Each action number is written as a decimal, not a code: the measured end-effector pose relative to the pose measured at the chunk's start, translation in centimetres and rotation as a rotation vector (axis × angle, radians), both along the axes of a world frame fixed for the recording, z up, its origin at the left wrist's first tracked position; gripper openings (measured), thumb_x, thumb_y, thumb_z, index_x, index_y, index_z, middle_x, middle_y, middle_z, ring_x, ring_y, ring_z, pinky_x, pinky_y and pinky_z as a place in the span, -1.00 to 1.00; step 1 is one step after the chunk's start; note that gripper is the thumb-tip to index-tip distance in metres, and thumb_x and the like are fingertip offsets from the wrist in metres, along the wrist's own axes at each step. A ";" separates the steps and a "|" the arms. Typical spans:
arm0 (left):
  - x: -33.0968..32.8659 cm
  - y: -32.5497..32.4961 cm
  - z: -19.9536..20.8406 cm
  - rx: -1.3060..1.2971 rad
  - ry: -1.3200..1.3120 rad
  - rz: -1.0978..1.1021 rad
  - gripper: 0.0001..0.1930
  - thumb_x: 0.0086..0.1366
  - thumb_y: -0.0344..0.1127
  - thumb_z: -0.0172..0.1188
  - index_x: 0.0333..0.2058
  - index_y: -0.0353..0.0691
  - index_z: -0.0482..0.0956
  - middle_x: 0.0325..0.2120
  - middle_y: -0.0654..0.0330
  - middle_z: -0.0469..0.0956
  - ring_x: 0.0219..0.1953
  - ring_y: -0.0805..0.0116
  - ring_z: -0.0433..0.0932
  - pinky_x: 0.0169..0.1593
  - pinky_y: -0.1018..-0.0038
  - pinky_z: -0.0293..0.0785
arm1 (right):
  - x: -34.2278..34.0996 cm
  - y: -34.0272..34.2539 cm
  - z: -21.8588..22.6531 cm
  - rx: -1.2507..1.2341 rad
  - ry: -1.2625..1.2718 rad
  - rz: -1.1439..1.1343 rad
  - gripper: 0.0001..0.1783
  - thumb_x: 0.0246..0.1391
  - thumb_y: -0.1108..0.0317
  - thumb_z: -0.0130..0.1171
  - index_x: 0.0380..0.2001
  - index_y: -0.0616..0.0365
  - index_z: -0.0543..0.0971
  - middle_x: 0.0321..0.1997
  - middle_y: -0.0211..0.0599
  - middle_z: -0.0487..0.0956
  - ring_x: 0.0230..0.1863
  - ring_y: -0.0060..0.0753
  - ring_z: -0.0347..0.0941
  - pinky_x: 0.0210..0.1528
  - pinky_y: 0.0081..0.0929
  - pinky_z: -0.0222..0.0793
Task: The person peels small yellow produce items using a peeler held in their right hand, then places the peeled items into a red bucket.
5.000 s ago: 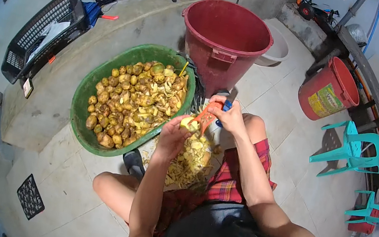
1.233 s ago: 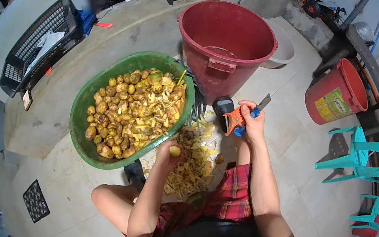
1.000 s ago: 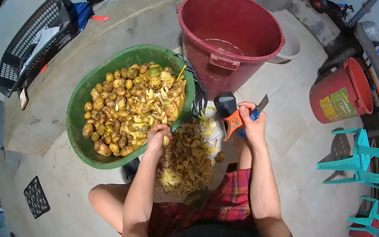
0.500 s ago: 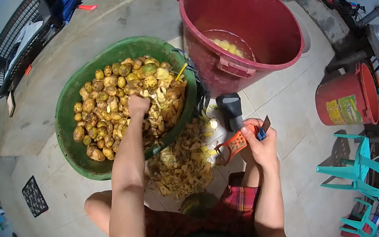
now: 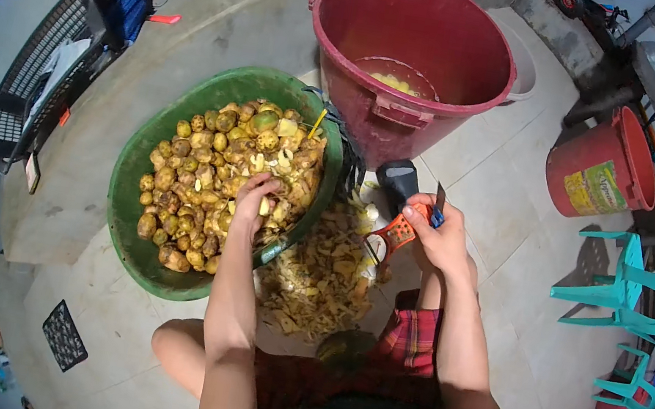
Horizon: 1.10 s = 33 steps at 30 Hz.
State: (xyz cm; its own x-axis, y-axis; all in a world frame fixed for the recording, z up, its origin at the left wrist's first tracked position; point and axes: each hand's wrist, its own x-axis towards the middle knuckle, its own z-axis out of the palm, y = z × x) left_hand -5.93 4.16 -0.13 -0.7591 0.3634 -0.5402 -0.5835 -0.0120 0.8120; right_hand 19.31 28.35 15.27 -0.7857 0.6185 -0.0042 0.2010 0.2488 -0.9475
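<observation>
A green tub (image 5: 124,245) full of small, brown-skinned potatoes (image 5: 175,219) stands in front of me, to the left. My left hand (image 5: 254,200) is over the potatoes with its fingers curled round a pale yellow potato (image 5: 264,207), mostly covered by the hand. To the right, my right hand (image 5: 438,235) grips an orange peeler (image 5: 396,234) that points left. A small blade with a blue handle (image 5: 437,217) sticks up from the same hand. Below the peeler, a heap of peelings (image 5: 320,280) lies on the floor between the tub and my legs.
Behind the green tub stands a big dark red tub (image 5: 404,127) holding water and peeled potatoes (image 5: 394,83). A dark, rounded object (image 5: 396,179) is close to the peeler. At right are a red bucket (image 5: 599,166) and teal chairs (image 5: 623,286); a black crate (image 5: 35,77) sits at left.
My left hand has come up from among the potatoes, toward me and slightly right, with a pale potato now showing in its fingers. My right hand with the peeler has shifted slightly left.
</observation>
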 end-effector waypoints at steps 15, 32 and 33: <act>16.3 -3.6 13.1 0.602 -0.043 -0.135 -0.52 0.17 -0.49 0.07 0.12 -0.29 0.38 -0.18 0.19 0.54 -0.27 0.41 0.53 -0.18 0.46 0.50 | 0.6 -5.9 -2.9 -0.178 0.211 0.131 -0.73 0.07 0.32 0.32 -0.21 0.24 0.58 -0.27 -0.43 0.59 -0.21 -0.60 0.45 -0.07 -0.54 0.37; 20.3 -7.8 13.7 0.558 0.034 -0.324 -0.53 0.13 -0.39 0.23 0.05 -0.33 0.45 -0.21 0.26 0.59 -0.31 0.60 0.54 -0.36 0.68 0.44 | 1.3 -10.4 -3.0 -0.234 0.134 0.267 -0.76 0.11 0.30 0.30 -0.23 0.23 0.58 -0.36 -0.49 0.56 -0.33 -0.67 0.41 -0.24 -0.61 0.35; 20.3 -7.8 13.7 0.558 0.036 -0.321 -0.53 0.13 -0.39 0.23 0.05 -0.33 0.45 -0.21 0.26 0.59 -0.31 0.60 0.54 -0.36 0.68 0.44 | 1.2 -10.6 -2.9 -0.219 0.137 0.266 -0.76 0.11 0.31 0.30 -0.23 0.24 0.58 -0.36 -0.49 0.56 -0.33 -0.67 0.41 -0.24 -0.62 0.35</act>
